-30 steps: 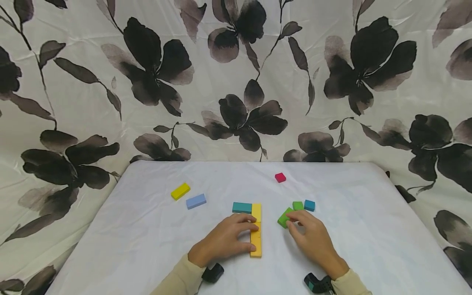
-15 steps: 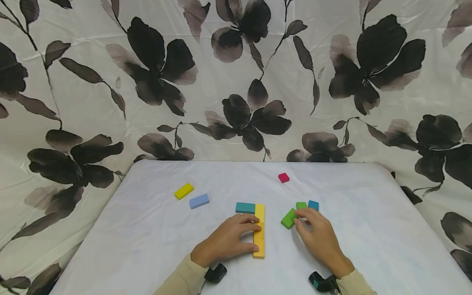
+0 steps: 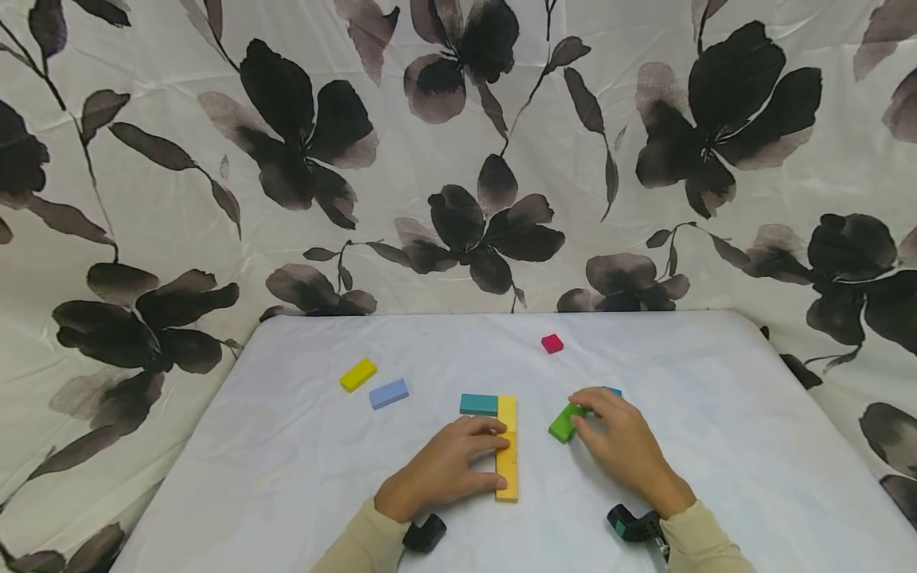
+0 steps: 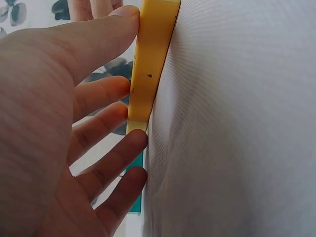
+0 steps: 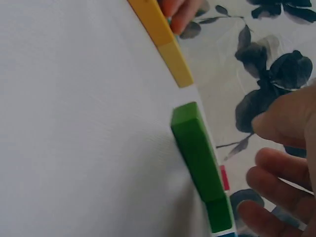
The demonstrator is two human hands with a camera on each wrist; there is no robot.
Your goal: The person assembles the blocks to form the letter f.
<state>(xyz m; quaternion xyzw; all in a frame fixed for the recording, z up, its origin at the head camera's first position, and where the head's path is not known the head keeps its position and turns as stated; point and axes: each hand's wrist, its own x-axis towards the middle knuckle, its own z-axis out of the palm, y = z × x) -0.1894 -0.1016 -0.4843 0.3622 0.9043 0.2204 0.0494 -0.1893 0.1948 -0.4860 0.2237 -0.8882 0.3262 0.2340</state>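
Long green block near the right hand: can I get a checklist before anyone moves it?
1. Right hand's grip on the long green block: not ok; the right wrist view shows a gap.
2. Left hand's grip touching the orange-yellow block: ok.
3. Pale yellow block end to end with it: ok.
4. Teal block against the pale yellow one's side: ok.
5. Long green block clear of the small green block: cannot tell; they overlap in view.

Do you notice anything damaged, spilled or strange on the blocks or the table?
One small thing: in the left wrist view, the long orange block by the left hand has a small dark speck, perhaps a chip or dirt. The long green block lies aslant to it, which seems ordinary. I see no spill.
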